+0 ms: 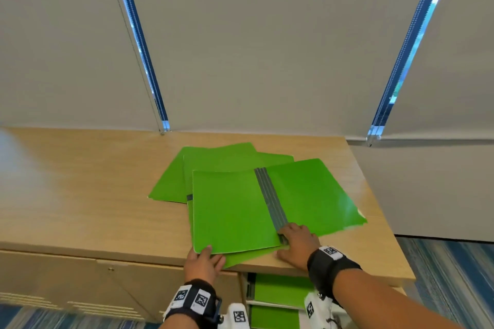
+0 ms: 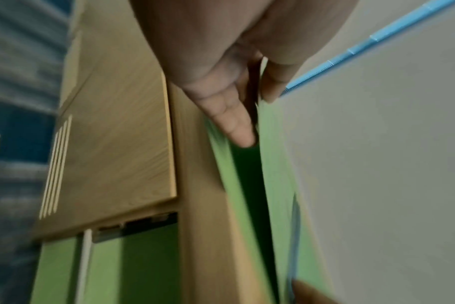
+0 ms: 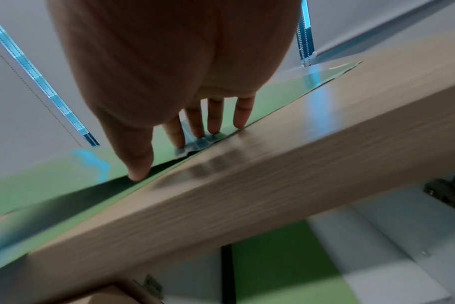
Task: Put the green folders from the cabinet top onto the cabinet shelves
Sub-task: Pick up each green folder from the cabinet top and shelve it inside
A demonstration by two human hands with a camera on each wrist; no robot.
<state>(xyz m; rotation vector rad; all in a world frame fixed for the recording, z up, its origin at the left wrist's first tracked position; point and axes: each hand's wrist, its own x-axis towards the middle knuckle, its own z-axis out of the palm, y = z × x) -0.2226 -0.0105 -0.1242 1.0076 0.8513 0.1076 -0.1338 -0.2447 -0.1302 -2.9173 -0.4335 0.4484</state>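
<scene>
Green folders lie in a loose overlapping pile on the wooden cabinet top (image 1: 93, 181). The top folder (image 1: 232, 208) lies spread open, its grey spine (image 1: 270, 195) facing up. My left hand (image 1: 204, 259) pinches that folder's near left corner, thumb on top and fingers (image 2: 237, 127) under the cover. My right hand (image 1: 298, 242) rests flat on the near end of the spine, with straight fingers (image 3: 213, 119) pressing it down. Other green folders (image 1: 222, 160) fan out behind and beneath it. More green folders (image 1: 280, 288) stand on the shelves below the cabinet top.
Grey roller blinds (image 1: 254, 48) hang right behind the cabinet. A closed cabinet door (image 1: 66, 283) is to the left of the open shelf bay. The cabinet's right end (image 1: 385, 222) drops to blue striped carpet (image 1: 454, 275).
</scene>
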